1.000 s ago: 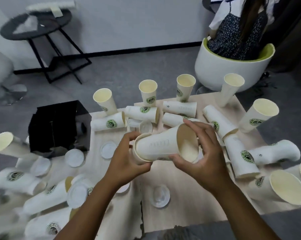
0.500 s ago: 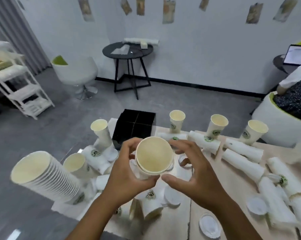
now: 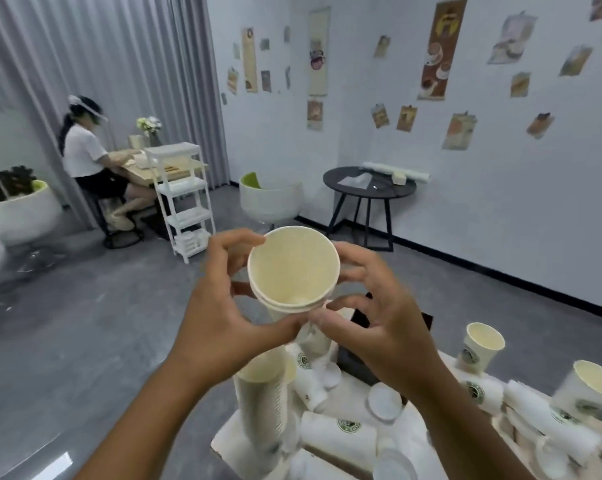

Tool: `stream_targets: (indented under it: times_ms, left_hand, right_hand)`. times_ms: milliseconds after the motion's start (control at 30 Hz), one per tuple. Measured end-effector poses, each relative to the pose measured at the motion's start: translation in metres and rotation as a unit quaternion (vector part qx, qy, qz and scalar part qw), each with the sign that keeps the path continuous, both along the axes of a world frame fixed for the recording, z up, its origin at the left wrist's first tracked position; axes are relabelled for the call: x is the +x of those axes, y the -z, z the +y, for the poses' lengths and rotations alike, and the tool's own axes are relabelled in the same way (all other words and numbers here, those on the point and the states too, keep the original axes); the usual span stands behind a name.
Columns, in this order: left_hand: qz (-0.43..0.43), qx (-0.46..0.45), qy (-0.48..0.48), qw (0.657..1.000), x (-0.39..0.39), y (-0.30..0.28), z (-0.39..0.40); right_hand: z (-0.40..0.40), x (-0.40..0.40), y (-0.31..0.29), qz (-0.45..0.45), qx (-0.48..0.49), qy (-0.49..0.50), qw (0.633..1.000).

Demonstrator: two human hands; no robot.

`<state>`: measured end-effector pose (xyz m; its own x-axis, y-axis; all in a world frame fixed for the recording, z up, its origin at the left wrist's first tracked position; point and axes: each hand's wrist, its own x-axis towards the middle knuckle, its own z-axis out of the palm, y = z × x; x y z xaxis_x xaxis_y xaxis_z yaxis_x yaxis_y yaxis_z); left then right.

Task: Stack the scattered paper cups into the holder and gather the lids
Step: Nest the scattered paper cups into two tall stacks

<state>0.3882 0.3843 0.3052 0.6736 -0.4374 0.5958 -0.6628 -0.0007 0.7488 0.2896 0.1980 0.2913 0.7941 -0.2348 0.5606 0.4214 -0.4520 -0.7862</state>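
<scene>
Fingers (image 3: 237, 239) of both hands still pinch the nested cups (image 3: 292, 271); view has lifted off the table (image 3: 348, 393).

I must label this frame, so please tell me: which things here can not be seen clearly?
- Black holder, head view: mostly hidden behind the right hand.
- Body of the held cups: hidden by the left hand and the rims.
- Tall cup stack: base blurred.
- Table cups: logos blurred.

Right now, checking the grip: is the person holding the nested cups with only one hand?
No: the left hand and right hand both grip the nested paper cups.
</scene>
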Motion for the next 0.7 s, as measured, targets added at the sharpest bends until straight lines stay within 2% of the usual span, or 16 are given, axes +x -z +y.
stream_targets:
  times_ms: [200, 433, 700]
  left_hand:
    - [-0.001, 0.001, -0.03, 1.0, 0.026, -0.017, 0.043]
    - [0.074, 0.009, -0.037, 0.997, 0.043, 0.02, 0.057]
    - [0.11, 0.046, -0.023, 0.993, 0.053, 0.059, 0.056]
  right_hand:
    - [0.04, 0.039, -0.011, -0.015, 0.012, -0.046, 0.999]
    - [0.057, 0.055, 0.01, 0.036, 0.014, -0.032, 0.999]
    - [0.056, 0.057, 0.039, 0.107, 0.033, -0.017, 0.994]
